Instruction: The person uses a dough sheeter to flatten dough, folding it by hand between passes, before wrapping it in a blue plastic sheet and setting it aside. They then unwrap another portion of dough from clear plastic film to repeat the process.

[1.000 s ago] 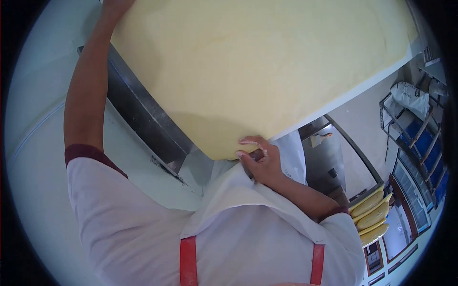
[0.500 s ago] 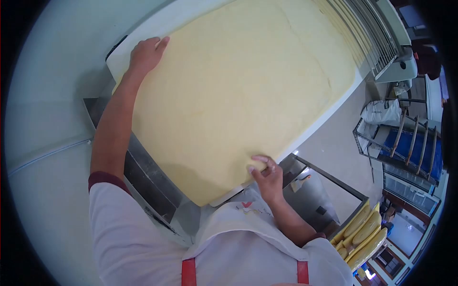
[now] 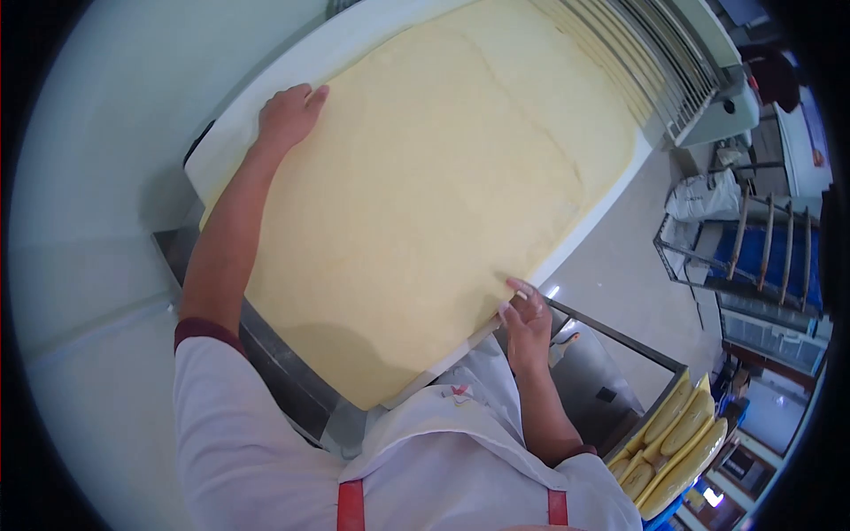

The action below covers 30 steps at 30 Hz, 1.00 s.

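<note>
A wide sheet of pale yellow dough [image 3: 398, 195] lies over a white belt surface [image 3: 390, 28]. My left hand [image 3: 290, 117] rests at the sheet's far left edge, its thumb apart from the loosely bent fingers, which partly hide one another. At the near right edge is my right hand [image 3: 527, 329], with thumb and forefinger spread and nothing visible between them. A faint curved line crosses the dough toward the right, where it seems to lie in two layers. The dough's near corner reaches my apron [image 3: 443, 460].
A metal bar guard [image 3: 668, 66] stands at the belt's far right. Below right is a steel-framed cart [image 3: 611, 336], beside yellow trays [image 3: 677, 442] holding long pale pieces. A rack [image 3: 761, 257] with a white sack [image 3: 704, 196] stands farther off. A wall [image 3: 97, 212] runs along the left.
My right hand has moved right along the dough's edge, with its fingers wider apart. My left hand has shifted slightly right and down in view. The dough's curved line now lies farther left.
</note>
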Tool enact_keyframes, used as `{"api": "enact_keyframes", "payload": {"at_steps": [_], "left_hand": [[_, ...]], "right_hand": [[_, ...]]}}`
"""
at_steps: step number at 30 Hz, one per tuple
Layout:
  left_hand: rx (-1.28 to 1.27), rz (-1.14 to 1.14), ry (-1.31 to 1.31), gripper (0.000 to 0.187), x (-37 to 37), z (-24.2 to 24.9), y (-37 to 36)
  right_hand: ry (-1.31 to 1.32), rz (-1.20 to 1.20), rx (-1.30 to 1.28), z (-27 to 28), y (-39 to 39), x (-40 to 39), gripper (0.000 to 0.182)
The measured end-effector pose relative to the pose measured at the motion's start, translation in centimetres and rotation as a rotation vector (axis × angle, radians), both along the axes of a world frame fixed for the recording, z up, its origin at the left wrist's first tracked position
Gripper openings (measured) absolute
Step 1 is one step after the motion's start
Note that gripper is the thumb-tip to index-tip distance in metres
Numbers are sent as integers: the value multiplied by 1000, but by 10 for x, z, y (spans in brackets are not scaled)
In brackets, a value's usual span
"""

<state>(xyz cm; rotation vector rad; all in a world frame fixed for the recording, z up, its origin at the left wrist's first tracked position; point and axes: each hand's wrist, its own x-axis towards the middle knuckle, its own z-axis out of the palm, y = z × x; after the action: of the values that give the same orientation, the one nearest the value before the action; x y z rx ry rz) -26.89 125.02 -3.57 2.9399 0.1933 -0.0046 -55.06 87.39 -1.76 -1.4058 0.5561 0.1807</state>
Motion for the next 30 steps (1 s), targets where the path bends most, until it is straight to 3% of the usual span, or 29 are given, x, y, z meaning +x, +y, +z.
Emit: {"api": "enact_keyframes", "payload": {"at_steps": [1,5,15,21,24,30], "left_hand": [[-8,-5,-69,53,8,-6,-8],[-60,-28,-220,53,23,-27,-6],[-39,-72,-109,52,20,-5,-8],[-11,-73,-85,54,55,-13,-44],[9,-86,-235,54,49,-30,-23],[-26,-79,-58,57,20,-13,-12]], "right_hand": [[-31,-35,-16,2,-5,9,36],[43,247,-357,9,0,19,26],[102,164,54,7,-13,22,33],[55,232,-245,11,-24,51,29],[43,175,-101,8,-20,32,30],[68,247,-27,-5,-9,5,32]]}}
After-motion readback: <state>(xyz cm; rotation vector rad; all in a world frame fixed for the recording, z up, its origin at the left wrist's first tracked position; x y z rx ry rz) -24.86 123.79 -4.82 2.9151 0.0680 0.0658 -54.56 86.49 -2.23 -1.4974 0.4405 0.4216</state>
